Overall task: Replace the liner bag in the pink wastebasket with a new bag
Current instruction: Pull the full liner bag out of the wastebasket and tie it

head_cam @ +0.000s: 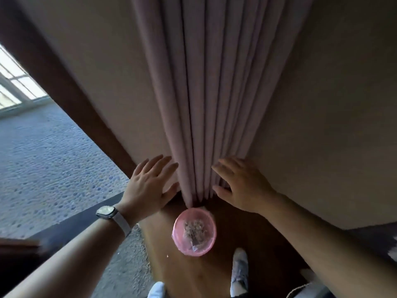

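Note:
The pink wastebasket [194, 232] stands on the wooden floor below the hanging curtain, seen from above. A clear liner bag [195, 231] with crumpled scraps lies inside it. My left hand [150, 186], a watch on its wrist, is stretched out flat with straight fingers at the left side of the curtain, above the basket. On the other side of the folds, my right hand [238, 186] is also spread, its fingertips touching the curtain's right edge. Neither hand holds anything.
A mauve pleated curtain [206, 93] hangs against the beige wall, ending just above the basket. A dark wooden door frame [64, 87] runs diagonally at left, with pebbled grey flooring [43, 158] beyond. My feet in light shoes [239, 274] stand close to the basket.

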The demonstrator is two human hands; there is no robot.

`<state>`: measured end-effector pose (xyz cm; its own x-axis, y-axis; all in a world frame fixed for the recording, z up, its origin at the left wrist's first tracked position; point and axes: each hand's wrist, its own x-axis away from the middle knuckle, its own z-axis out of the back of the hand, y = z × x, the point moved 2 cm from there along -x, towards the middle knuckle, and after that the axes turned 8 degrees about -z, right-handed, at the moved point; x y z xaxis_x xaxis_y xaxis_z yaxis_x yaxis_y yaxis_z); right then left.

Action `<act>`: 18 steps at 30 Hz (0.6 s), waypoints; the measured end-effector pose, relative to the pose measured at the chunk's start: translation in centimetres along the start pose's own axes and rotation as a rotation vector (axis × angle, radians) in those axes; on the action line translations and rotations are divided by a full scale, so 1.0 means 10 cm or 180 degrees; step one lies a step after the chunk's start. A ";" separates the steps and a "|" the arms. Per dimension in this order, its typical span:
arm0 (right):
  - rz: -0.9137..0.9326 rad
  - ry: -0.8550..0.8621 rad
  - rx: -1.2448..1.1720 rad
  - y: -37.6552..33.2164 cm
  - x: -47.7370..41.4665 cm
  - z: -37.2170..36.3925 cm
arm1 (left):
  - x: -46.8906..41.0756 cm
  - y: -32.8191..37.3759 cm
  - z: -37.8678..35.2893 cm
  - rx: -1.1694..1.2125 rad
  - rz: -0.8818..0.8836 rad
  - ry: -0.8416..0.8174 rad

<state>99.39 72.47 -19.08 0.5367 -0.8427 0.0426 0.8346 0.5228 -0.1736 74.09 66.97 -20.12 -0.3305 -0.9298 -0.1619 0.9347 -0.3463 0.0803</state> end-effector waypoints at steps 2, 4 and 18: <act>0.0197 -0.0045 -0.0049 0.15 -0.09 -0.09 | -0.02 0.11 -0.08 -0.0025 0.0186 -0.0006; 0.0308 -0.0092 -0.0073 0.25 -0.16 -0.21 | -0.01 0.18 -0.18 -0.0012 0.0331 -0.0023; 0.0443 -0.0376 -0.0180 0.27 -0.21 -2.46 | 0.66 0.05 -2.21 0.0266 0.0623 -0.0288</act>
<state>97.49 72.46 -43.83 0.6601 -0.7400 0.1290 0.7447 0.6224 -0.2408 75.24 63.38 -42.89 -0.1578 -0.9864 -0.0466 0.9693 -0.1638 0.1833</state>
